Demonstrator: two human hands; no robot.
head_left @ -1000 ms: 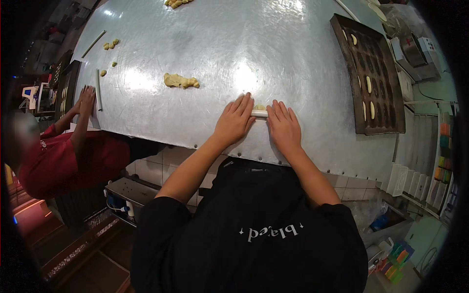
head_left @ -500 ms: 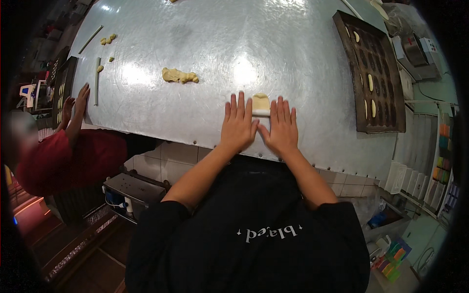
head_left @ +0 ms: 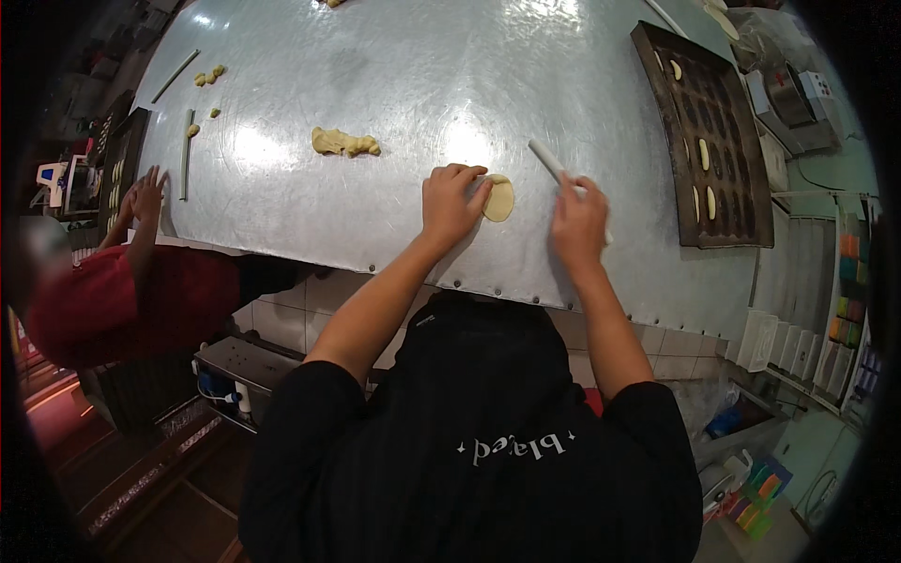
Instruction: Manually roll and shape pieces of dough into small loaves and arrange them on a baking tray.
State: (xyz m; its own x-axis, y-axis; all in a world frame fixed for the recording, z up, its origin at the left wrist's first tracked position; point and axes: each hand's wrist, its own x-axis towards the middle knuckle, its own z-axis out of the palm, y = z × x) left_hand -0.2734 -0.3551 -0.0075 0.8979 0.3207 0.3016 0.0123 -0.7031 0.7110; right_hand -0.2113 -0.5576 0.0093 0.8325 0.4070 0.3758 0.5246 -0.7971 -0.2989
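Observation:
My left hand is curled, thumb and fingertips at the upper left edge of a flat oval of pale dough on the metal tabletop. My right hand, slightly blurred, grips a slim white rolling pin that lies at a slant to the right of the dough. Further back, to the left of my hands, rests a lumpy strip of dough.
At right stands a dark moulded baking tray with several pale pieces inside. On the left are thin rods, small dough lumps, another tray and a co-worker in red, hands at the table edge.
The rolling pin has left the dough and turned to a slant on the right in my right hand, uncovering the flattened oval. My left hand's fingers went from outstretched to curled at its edge.

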